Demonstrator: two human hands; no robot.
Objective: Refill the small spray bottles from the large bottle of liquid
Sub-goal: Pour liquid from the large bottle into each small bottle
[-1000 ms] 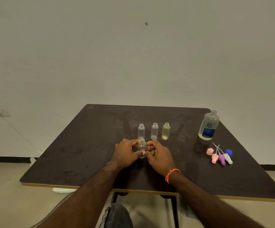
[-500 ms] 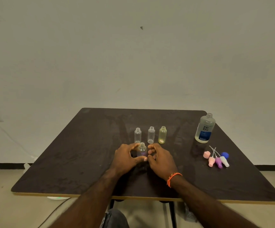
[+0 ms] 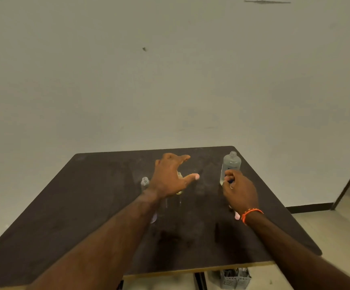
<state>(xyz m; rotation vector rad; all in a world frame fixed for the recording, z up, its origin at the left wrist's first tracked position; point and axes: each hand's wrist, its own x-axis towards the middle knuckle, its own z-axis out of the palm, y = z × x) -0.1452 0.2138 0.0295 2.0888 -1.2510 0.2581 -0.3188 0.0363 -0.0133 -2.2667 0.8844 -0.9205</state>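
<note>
Head view, one frame, items as we find them.

1. Bench (image 3: 65,216): dark brown top, pale edge along the near side. It fills the lower half of the view under a plain pale wall.

2. Large bottle (image 3: 230,165): clear, uncapped, upright on the bench at about 1 o'clock from the bench's middle, near the far right corner. A dark label shows low on its body, partly covered.

3. Right hand (image 3: 240,191): wrist banded by an orange bracelet (image 3: 250,213). We see its grip curled round the lower body of the large bottle, fingers wrapping the label area. The bottle's base appears to rest on the bench; we cannot tell for sure.

4. Left hand (image 3: 170,178): above the bench at about 12 o'clock from its middle, its grip wide open, thumb and fingers spread, holding nothing.

5. Small spray bottle (image 3: 145,182): clear, uncapped, upright, just at 9 o'clock of the left wrist.

6. Yellowish small bottle (image 3: 179,192): mostly hidden behind the left hand; only slivers show. Other small bottles, if any, we cannot make out behind that hand and forearm.

7. Pink cap piece (image 3: 237,215): a pale pink bit on the bench just beside the right wrist, largely hidden.

8. Grey crate (image 3: 235,279): on the floor under the bench's near edge, at 5 o'clock.
</note>
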